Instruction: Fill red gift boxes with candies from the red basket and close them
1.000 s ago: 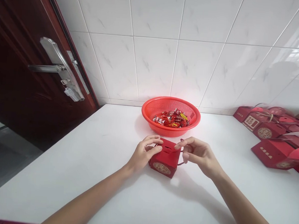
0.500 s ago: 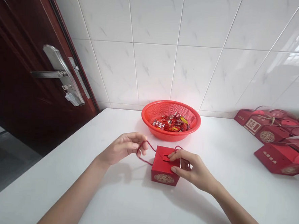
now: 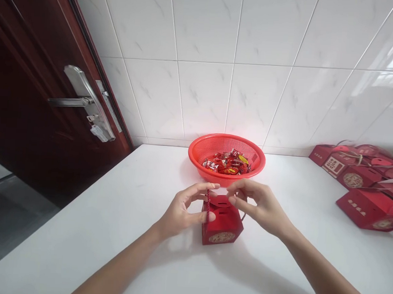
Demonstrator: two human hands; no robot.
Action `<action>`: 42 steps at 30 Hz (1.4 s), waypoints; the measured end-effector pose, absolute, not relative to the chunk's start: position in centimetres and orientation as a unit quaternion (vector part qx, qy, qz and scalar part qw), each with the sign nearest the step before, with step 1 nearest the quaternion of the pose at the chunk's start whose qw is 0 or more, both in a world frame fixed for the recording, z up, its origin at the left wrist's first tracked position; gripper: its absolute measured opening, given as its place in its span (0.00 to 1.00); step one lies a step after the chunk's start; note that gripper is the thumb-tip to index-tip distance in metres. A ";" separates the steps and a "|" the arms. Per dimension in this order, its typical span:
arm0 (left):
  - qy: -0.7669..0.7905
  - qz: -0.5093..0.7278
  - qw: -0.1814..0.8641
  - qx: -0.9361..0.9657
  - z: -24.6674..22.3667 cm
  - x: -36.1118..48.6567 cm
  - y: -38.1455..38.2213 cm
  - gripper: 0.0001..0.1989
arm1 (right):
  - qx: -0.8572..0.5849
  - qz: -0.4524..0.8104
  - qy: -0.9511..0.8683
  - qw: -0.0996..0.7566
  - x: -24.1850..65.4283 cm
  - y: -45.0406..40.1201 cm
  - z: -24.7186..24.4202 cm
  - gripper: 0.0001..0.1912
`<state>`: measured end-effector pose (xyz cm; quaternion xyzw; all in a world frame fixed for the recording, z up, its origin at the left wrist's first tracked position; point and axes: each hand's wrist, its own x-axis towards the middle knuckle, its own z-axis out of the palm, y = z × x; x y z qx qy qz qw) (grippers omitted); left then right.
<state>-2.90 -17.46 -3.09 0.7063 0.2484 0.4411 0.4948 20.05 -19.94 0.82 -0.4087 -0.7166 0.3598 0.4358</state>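
A small red box (image 3: 223,228) with a gold round emblem stands on the white table. Its slotted top flaps are slightly raised. At its left side, my left hand (image 3: 188,208) holds a dark red cord (image 3: 208,201) stretched between the thumb and the upper fingers, which are spread apart. My right hand (image 3: 262,206) is above the box's right back part, thumb and fingertips drawn close together; whatever is between them is too small to tell. Part of a cord shows below that hand, at the box's right side.
Behind the box, a red plastic basket (image 3: 196,158) holds several wrapped candies (image 3: 229,162). Several red boxes (image 3: 362,208) are grouped on the table's right side. A white tiled wall (image 3: 202,98) runs along the back, and a dark red door (image 3: 28,65) is at the left.
My left hand has moved right, bringing the cord up beside the box. My right hand has lifted off the box top, its fingertips drawn together. The flaps have risen, and the box is slightly turned.
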 end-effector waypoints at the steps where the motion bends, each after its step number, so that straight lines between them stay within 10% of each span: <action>1: 0.257 0.443 0.480 0.713 -3.1 -2.8 -17.7 0.25 | -0.406 0.364 -0.717 0.434 19.7 -19.7 1.6 0.07; 16: 0.305 0.511 0.362 0.718 -4.2 -1.8 -18.9 0.33 | -0.454 0.364 -0.734 0.349 14.9 -19.1 3.5 0.08; 28: 0.299 0.565 0.375 0.672 -5.0 -1.7 -18.4 0.19 | -0.362 0.561 -0.586 0.460 16.1 -18.6 3.8 0.16; 42: 0.324 0.496 0.295 0.750 -6.0 -1.6 -17.9 0.33 | -0.339 0.566 -0.593 0.462 17.4 -18.8 4.3 0.14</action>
